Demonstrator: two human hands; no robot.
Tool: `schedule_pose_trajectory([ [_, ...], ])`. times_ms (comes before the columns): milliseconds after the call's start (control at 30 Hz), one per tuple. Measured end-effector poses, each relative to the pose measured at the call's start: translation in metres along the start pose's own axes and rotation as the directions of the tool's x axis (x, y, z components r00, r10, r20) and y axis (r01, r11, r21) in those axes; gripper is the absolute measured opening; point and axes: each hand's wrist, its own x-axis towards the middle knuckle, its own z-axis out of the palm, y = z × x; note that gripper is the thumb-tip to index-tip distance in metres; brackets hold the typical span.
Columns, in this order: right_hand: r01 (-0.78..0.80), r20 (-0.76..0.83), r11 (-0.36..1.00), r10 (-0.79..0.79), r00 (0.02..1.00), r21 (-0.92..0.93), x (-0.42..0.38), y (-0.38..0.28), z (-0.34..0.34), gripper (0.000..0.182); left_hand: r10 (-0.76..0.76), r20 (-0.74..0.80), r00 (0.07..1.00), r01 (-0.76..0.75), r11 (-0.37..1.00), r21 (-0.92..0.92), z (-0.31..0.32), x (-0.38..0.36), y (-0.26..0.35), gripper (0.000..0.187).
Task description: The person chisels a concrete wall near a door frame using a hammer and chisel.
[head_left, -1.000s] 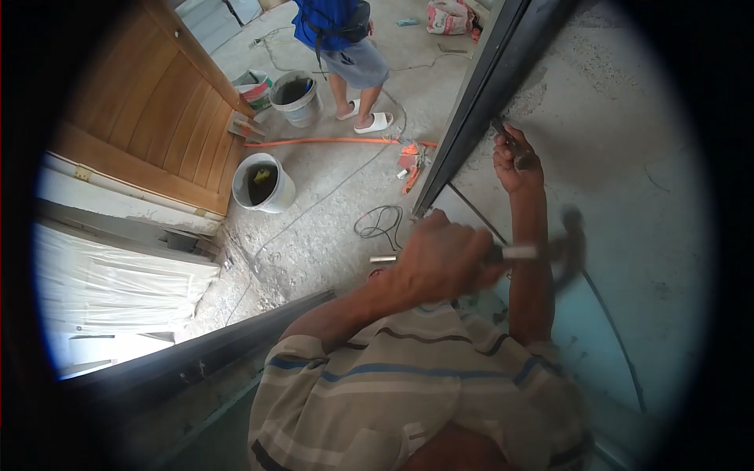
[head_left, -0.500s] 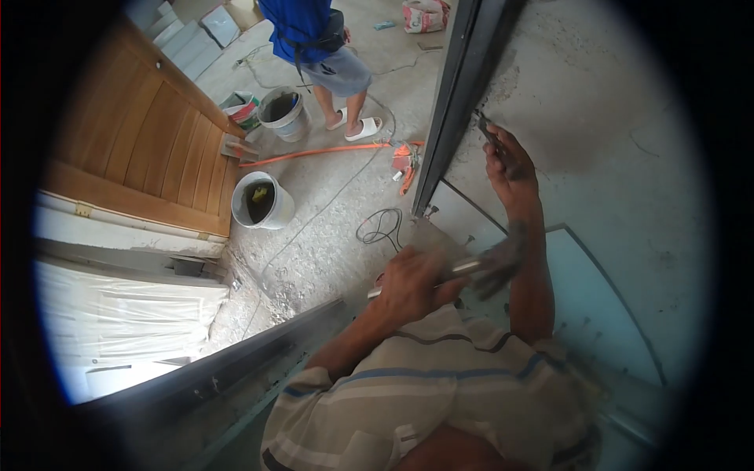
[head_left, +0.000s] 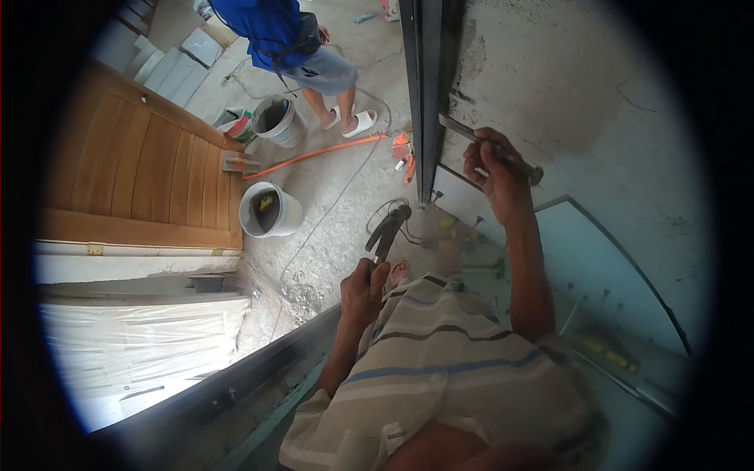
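My left hand (head_left: 364, 292) is closed around the handle of a claw hammer (head_left: 387, 228), its dark head raised in front of my striped shirt. Farther up on the right, my right hand (head_left: 501, 174) grips a chisel (head_left: 460, 125). The flat blade points left toward the dark metal door frame (head_left: 422, 94), with the tip close beside it. The struck end of the chisel sticks out past my fingers on the right. Behind the chisel is a grey cement wall (head_left: 565, 102).
A person (head_left: 271, 35) in a blue shirt stands on the rough floor beyond the frame. Near them are a bucket (head_left: 280, 124), a white bucket (head_left: 271, 210) and an orange hose (head_left: 314, 155). A glass-like panel (head_left: 605, 267) lies at the right, a wooden door (head_left: 133, 149) at the left.
The hammer has swung from near my right forearm leftward and up in my left hand. The chisel is now tilted across my right hand, more plainly in view. My view has shifted.
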Motion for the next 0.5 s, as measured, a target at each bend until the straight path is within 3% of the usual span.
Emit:
schedule_pose_trajectory([
  [33, -0.003, -0.002, 1.0, 0.003, 1.0, -0.001, 0.006, -0.002, -0.004, 0.032, -0.022, 0.017, 1.0, 0.022, 1.0, -0.016, 0.001, 0.0, -0.001, 0.039],
  [100, 0.129, 0.096, 0.911, -0.099, 0.99, -0.391, 0.023, -0.012, -0.015, 0.03, -0.018, 0.027, 0.999, 0.019, 0.999, -0.036, 0.006, 0.0, -0.001, 0.04],
  [133, 0.162, 0.072, 0.859, -0.145, 0.987, -0.486, 0.029, -0.017, -0.012, 0.03, -0.011, 0.028, 1.0, 0.013, 0.999, -0.049, 0.006, 0.001, -0.002, 0.04],
  [167, 0.167, 0.087, 0.856, -0.143, 0.986, -0.489, 0.037, -0.02, -0.013, 0.03, -0.013, 0.016, 1.0, 0.014, 0.998, -0.057, 0.007, 0.001, -0.002, 0.04],
  [233, 0.315, 0.213, 0.719, -0.232, 0.949, -0.62, 0.05, -0.028, -0.019, 0.03, 0.01, 0.04, 0.999, -0.009, 0.999, -0.04, 0.01, 0.0, -0.004, 0.041],
  [300, 0.336, 0.218, 0.708, -0.256, 0.942, -0.62, 0.059, -0.036, -0.016, 0.027, -0.02, 0.059, 0.998, 0.024, 0.998, -0.066, 0.012, 0.0, -0.008, 0.041],
  [367, 0.511, 0.264, 0.606, -0.453, 0.852, -0.61, 0.068, -0.041, -0.011, 0.022, -0.048, 0.073, 0.996, 0.055, 0.994, -0.091, 0.013, 0.0, -0.008, 0.041],
  [500, 0.529, 0.231, 0.552, -0.519, 0.823, -0.644, 0.073, -0.037, -0.002, 0.019, 0.076, 0.04, 0.996, -0.071, 0.992, -0.108, 0.01, 0.004, -0.002, 0.04],
])
